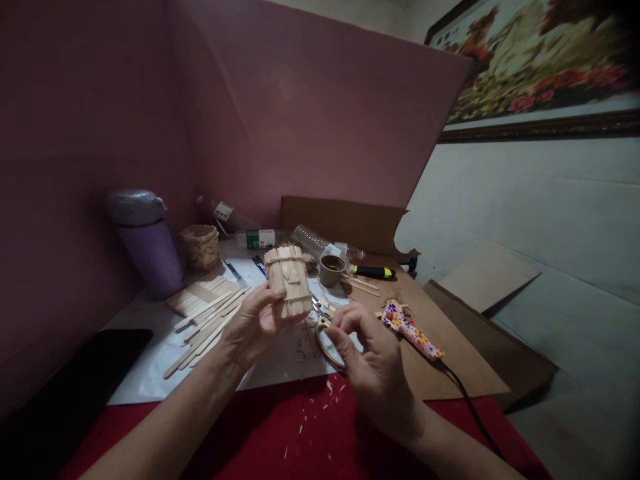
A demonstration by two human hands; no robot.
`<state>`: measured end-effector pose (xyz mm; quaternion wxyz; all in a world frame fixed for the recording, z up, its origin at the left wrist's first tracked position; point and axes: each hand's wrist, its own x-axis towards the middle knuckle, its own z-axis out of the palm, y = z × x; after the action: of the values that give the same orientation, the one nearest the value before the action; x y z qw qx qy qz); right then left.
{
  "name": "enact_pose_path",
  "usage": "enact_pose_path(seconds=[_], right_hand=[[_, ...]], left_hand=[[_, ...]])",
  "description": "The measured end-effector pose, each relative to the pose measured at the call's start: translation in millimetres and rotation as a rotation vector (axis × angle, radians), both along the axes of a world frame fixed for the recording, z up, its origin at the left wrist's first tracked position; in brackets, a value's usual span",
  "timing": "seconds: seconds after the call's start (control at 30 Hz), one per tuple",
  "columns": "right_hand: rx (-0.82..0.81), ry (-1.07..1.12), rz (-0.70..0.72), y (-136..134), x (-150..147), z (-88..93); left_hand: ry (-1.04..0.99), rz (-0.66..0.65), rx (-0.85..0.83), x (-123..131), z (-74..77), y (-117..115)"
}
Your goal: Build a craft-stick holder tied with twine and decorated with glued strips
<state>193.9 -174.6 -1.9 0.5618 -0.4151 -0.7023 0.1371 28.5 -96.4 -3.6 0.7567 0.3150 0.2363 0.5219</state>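
Wooden craft sticks, flat with rounded ends, form the stick container (290,280), a small upright drum held above the table (300,433) at the centre of the view. The left hand (255,323) grasps it from the side, fingers wrapped around the lower wall. Its wall looks closed all the way round, with a band across the upper part and a small pale decoration on the front, so assembly appears largely complete; the interior and base are not visible. The right hand (370,367) hovers just beside it, fingers curled with thumb and forefinger drawn close; whether they pinch a small piece cannot be told. Under that hand lie scissors (327,343) with yellowish loop handles. Loose sticks (210,327) are fanned unused on a white sheet (145,373), which suggests material is left for further work. A glue gun (410,328) with a bright dotted pattern rests on brown cardboard (450,360), its black cord trailing off. Pale wood chips (330,387) speckle the red cloth. A smooth purple flask (147,243) and a woven basket (201,247) stand at the back.
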Motion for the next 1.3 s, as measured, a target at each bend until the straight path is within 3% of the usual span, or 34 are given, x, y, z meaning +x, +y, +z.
enact_pose_path(seconds=[0.27, 0.43, 0.63, 0.8, 0.9, 0.97, 1.07, 1.13, 1.2, 1.3], right_hand=[[0.014, 0.167, -0.1, 1.3, 25.2, 10.6], [-0.02, 0.162, -0.171, -7.4, 40.8, 10.0], [-0.232, -0.219, -0.084, -7.9, 42.2, -5.2], [-0.311, -0.371, -0.067, -12.0, 31.8, -24.9], [-0.352, -0.516, -0.022, -13.0, 38.6, -24.0], [-0.317, -0.645, -0.16, -10.1, 52.7, -19.4], [-0.203, -0.836, -0.579, -1.1, 85.4, -16.5], [-0.294, -0.959, -0.803, 5.7, 109.3, -20.3], [-0.514, -1.014, -0.837, 11.2, 129.2, -27.4], [-0.65, -0.875, -0.702, 15.9, 146.1, -37.1]], left_hand=[[-0.047, -0.063, -0.079, 0.0, 2.2, 0.4], [-0.04, 0.083, -0.149, -2.3, 5.2, 3.4], [-0.072, 0.24, -0.09, -10.0, 11.6, 8.8], [-0.023, 0.258, -0.017, -11.0, 11.1, 10.0], [0.002, 0.248, -0.016, -9.5, 9.9, 9.0], [0.008, 0.25, -0.03, -8.3, 9.3, 8.2], [0.024, 0.238, -0.027, -7.1, 8.4, 7.4], [0.035, 0.219, -0.016, -6.4, 7.7, 7.1], [0.044, 0.211, -0.007, -5.6, 7.1, 6.5], [0.053, 0.208, -0.009, -4.1, 6.8, 4.9]])
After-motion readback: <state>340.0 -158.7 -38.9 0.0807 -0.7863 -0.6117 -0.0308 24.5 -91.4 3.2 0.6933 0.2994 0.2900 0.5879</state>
